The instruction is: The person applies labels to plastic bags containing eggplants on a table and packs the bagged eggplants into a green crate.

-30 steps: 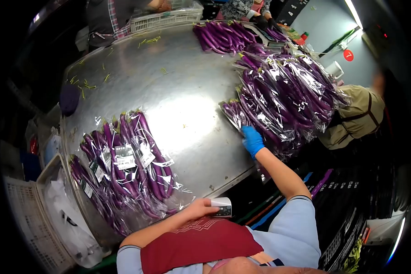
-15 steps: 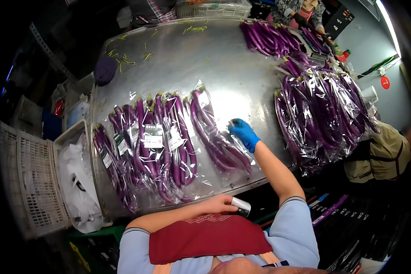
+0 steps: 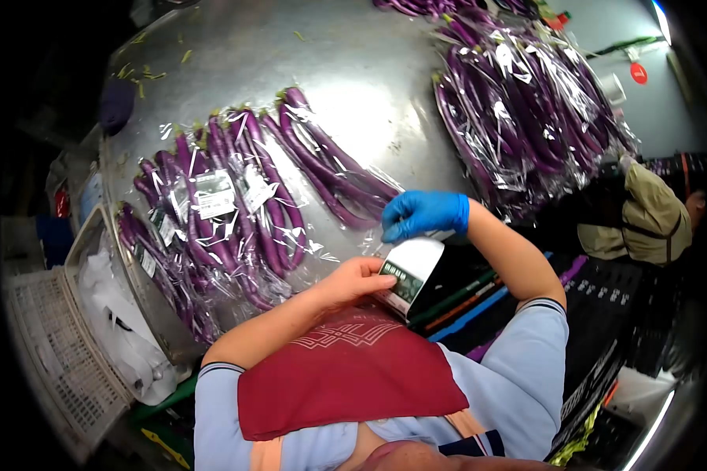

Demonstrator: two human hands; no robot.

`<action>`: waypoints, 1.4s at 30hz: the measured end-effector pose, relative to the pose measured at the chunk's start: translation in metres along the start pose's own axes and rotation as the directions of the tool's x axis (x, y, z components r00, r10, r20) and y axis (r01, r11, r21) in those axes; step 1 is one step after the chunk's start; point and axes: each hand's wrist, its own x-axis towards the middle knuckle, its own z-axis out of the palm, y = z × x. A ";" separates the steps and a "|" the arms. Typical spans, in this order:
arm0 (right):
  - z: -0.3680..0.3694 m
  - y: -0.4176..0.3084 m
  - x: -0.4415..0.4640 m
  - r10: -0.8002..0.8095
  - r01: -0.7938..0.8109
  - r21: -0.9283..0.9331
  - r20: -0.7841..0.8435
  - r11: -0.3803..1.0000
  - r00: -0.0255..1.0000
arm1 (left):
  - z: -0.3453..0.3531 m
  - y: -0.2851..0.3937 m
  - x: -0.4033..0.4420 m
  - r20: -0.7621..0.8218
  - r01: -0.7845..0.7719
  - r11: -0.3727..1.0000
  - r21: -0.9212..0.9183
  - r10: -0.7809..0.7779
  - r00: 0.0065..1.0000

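Holding the label roll (image 3: 416, 264) in the left hand (image 3: 361, 281) by the near edge of the steel table (image 3: 236, 67); curling the right hand (image 3: 426, 213) beyond, cannot tell whether pinching. Apparently peeling 1 label; probably needing a clean lift next. Bordered left by bagged eggplants (image 3: 326, 177), right by the eggplant pile (image 3: 522, 110); open farther off.

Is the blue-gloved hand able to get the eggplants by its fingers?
Probably yes: the right hand is beside the nearest eggplants, with nothing seen between, though it's at the label roll now.
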 end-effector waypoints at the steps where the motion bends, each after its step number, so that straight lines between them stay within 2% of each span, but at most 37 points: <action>1: -0.006 0.002 -0.005 0.029 -0.030 -0.017 -0.032 0.999 0.999 | -0.002 -0.005 0.001 0.019 0.015 0.999 0.041 -0.016 1.000; 3: -0.014 0.007 -0.013 0.092 -0.095 -0.033 -0.096 0.995 0.991 | -0.005 -0.017 0.001 0.045 0.033 0.992 0.121 -0.039 0.998; 6: -0.018 0.030 -0.015 0.126 -0.153 -0.239 -0.126 0.959 0.984 | -0.009 -0.034 0.000 0.005 0.053 0.996 0.069 -0.054 0.999; 8: -0.006 0.046 -0.013 -0.159 0.001 -0.503 -0.269 0.864 0.950 | -0.007 -0.037 -0.002 -0.059 0.085 0.996 0.041 -0.083 0.995; 10: 0.011 0.040 -0.013 -0.466 0.036 -0.773 -0.344 0.633 0.815 | -0.006 -0.037 -0.001 -0.129 0.095 0.995 0.044 -0.088 0.988; 11: 0.023 0.028 -0.017 -0.373 0.070 -0.660 -0.330 0.748 0.867 | -0.004 -0.032 -0.003 -0.211 0.121 0.988 0.091 -0.099 0.972; 12: 0.034 0.018 -0.019 -0.325 0.097 -0.624 -0.263 0.775 0.908 | -0.007 -0.034 -0.002 -0.229 0.109 0.994 0.021 -0.101 0.968; 14: 0.057 0.007 -0.023 -0.117 -0.013 -0.562 -0.194 0.827 0.974 | -0.014 -0.037 0.000 -0.268 0.078 0.990 -0.116 -0.107 0.958; 16: 0.070 0.026 -0.019 -0.287 0.032 -0.733 -0.225 0.680 0.931 | -0.010 -0.031 -0.002 -0.272 0.037 0.985 -0.166 -0.082 0.959; 17: 0.071 0.026 -0.019 -0.161 -0.037 -0.724 -0.203 0.688 0.966 | -0.013 -0.033 0.000 -0.278 0.029 0.986 -0.163 -0.074 0.958; 20: 0.069 0.042 -0.014 -0.215 0.061 -0.421 -0.329 0.905 0.919 | -0.016 -0.032 0.000 -0.270 -0.026 0.995 -0.094 0.000 0.963; 21: 0.066 0.036 -0.016 -0.086 -0.022 -0.299 -0.343 0.954 0.935 | -0.016 -0.030 -0.001 -0.264 -0.050 0.997 -0.062 0.032 0.964; 24: 0.061 0.032 -0.013 -0.024 0.010 -0.066 -0.217 0.998 0.976 | -0.016 -0.027 -0.003 -0.218 -0.041 0.999 0.013 0.043 0.975; 25: 0.062 0.032 -0.011 0.077 -0.052 0.154 -0.163 0.987 0.984 | -0.015 -0.024 -0.004 -0.193 -0.013 1.000 0.009 0.014 0.981; 29: 0.045 0.035 -0.008 0.161 -0.174 0.261 0.072 0.949 0.984 | -0.016 -0.019 -0.012 -0.090 0.075 0.995 0.067 -0.069 0.994; 32: 0.037 0.044 -0.005 0.118 -0.133 0.290 0.070 0.948 0.991 | -0.022 -0.026 -0.014 -0.044 0.079 0.988 0.131 -0.074 0.996; 33: 0.033 0.053 -0.002 0.136 -0.157 0.243 0.100 0.957 0.986 | -0.023 -0.029 -0.014 -0.045 0.078 0.988 0.131 -0.073 0.996; 34: 0.035 0.059 -0.001 0.039 -0.038 0.029 -0.040 0.999 0.998 | -0.023 -0.031 -0.014 -0.046 0.076 0.988 0.133 -0.071 0.996; 35: 0.039 0.062 0.000 -0.088 0.056 -0.200 -0.154 0.978 0.984 | -0.023 -0.032 -0.015 -0.091 0.086 0.990 0.115 -0.076 0.993; 37: 0.042 0.058 0.000 -0.378 0.141 -0.620 -0.270 0.772 0.885 | -0.021 -0.032 -0.015 -0.181 0.097 0.992 0.083 -0.080 0.980; 38: 0.045 0.051 -0.005 -0.380 0.076 -0.656 -0.336 0.751 0.862 | -0.019 -0.031 -0.014 -0.213 0.079 0.995 0.064 -0.063 0.975; 40: 0.054 0.032 -0.011 -0.158 -0.028 -0.567 -0.277 0.823 0.948 | -0.015 -0.032 -0.015 -0.276 0.041 0.999 0.027 -0.032 0.960; 41: 0.063 0.015 -0.017 -0.064 -0.100 -0.526 -0.285 0.845 0.956 | -0.019 -0.034 -0.014 -0.251 0.028 0.998 0.047 -0.016 0.968; 42: 0.067 0.017 -0.016 -0.076 -0.087 -0.537 -0.274 0.839 0.959 | -0.019 -0.035 -0.014 -0.264 0.016 0.996 0.087 0.008 0.964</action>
